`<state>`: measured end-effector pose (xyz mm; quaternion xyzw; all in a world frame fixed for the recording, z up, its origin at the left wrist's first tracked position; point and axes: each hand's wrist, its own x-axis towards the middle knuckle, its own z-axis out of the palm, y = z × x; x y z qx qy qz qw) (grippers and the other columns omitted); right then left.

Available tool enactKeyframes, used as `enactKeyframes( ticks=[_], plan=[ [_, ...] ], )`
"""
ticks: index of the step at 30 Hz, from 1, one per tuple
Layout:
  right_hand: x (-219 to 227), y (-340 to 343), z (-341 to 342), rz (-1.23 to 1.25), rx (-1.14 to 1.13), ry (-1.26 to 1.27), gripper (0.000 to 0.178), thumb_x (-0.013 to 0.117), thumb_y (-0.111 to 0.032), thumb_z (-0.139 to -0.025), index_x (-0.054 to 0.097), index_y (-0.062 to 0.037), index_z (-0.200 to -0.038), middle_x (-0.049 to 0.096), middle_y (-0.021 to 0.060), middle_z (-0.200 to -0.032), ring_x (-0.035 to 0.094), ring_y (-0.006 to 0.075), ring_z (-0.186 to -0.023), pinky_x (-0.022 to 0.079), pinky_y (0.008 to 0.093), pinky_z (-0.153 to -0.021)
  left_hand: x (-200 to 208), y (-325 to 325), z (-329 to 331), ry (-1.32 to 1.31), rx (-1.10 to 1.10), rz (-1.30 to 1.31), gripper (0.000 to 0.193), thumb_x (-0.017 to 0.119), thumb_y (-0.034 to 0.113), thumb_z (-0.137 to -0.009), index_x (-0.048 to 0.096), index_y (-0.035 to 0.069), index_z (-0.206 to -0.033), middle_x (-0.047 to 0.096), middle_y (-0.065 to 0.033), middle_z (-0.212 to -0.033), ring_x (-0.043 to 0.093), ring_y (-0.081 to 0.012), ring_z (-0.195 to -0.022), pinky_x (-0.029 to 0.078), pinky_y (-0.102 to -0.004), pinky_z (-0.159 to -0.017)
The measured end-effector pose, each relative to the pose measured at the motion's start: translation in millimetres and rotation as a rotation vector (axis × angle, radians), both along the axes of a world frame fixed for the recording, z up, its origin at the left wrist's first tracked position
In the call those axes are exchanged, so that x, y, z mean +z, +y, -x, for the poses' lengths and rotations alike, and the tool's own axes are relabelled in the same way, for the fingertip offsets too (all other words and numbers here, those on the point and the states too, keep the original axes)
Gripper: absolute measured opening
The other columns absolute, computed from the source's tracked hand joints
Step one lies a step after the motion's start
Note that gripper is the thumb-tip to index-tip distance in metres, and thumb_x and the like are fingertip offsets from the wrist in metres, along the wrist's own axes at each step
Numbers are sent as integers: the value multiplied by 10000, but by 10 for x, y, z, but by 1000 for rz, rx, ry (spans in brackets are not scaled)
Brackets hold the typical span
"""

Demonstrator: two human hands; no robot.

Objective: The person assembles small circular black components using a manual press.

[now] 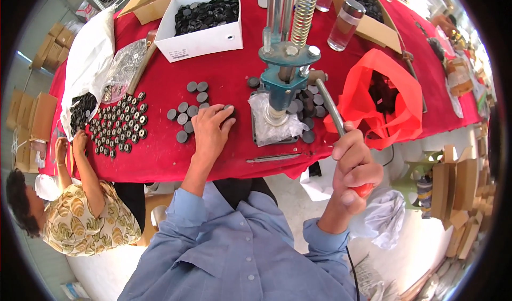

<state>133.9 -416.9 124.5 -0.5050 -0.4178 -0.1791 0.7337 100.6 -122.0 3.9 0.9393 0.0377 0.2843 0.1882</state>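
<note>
Looks mid-batch: loose dark discs (183,136) left of the press (280,82), more piled right, white box (208,47) well stocked.
Left hand (210,130): fingers on one disc (229,108) beside press, can't tell if pinched. Right hand (354,167): fingers clamped round lever (332,106). Red-covered surface (160,82); co-worker (90,215) left, cartons (45,114) behind.

Button-front work shirt, plain blue-grey woven cloth (232,253), fills the 6 o'clock; creased, loose-cut. Small pale round buttons (249,250) in a line running toward 12. Angular stitched chest pocket (202,262) on wearer's left. Left sleeve cuff (186,202) at 8 o'clock, right sleeve cuff (326,241) at 5, both pushed up. Left hand (212,127) and right hand (353,166) bare. Black cloth (240,191) past shirt's far edge.
</note>
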Motion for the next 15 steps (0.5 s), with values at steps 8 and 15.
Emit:
enactKeyframes(
  ticks=[8, 15],
  plan=[
    [609, 223, -424, -67, 151, -10, 235, 696, -206, -791, 562, -52, -909, 518, 47, -712, 534, 240, -693, 457, 474, -831, 149, -187, -86, -34, 8, 257, 459, 899, 143, -717, 709, 86, -1131, 761, -67, -975, 701, -227, -853, 513, -366, -783],
    [923, 334, -707, -39, 280, 31, 196, 607, -156, -848, 532, -8, -953, 492, 71, -733, 499, 212, -714, 453, 357, -701, 294, -705, -311, -74, -155, 401, 697, 926, 218, -679, 579, 54, -1261, 756, -75, -968, 660, -270, -800, 504, -408, -717]
  ],
)
